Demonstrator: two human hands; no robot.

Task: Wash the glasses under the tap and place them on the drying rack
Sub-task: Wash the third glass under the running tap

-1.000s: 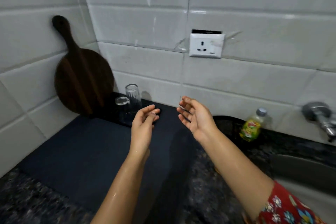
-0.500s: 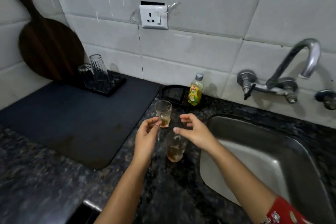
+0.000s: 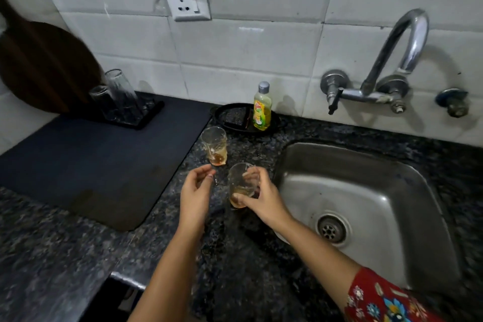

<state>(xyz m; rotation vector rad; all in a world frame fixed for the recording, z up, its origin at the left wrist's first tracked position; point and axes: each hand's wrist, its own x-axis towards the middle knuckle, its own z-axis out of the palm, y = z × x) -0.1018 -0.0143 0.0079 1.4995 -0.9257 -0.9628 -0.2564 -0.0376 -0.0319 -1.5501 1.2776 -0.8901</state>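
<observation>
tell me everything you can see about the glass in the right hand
The glass is a small clear tumbler, smeared, with some amber liquid at the bottom. It is upright at the speckled counter, left of the sink. The right hand grips it, thumb in front; the left hand is apart.

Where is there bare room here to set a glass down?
The dark mat is bare in front of the rack; the sink is bare too. The strip between them is crowded: a standing glass, the held glass in the right hand, the left hand beside it.
</observation>
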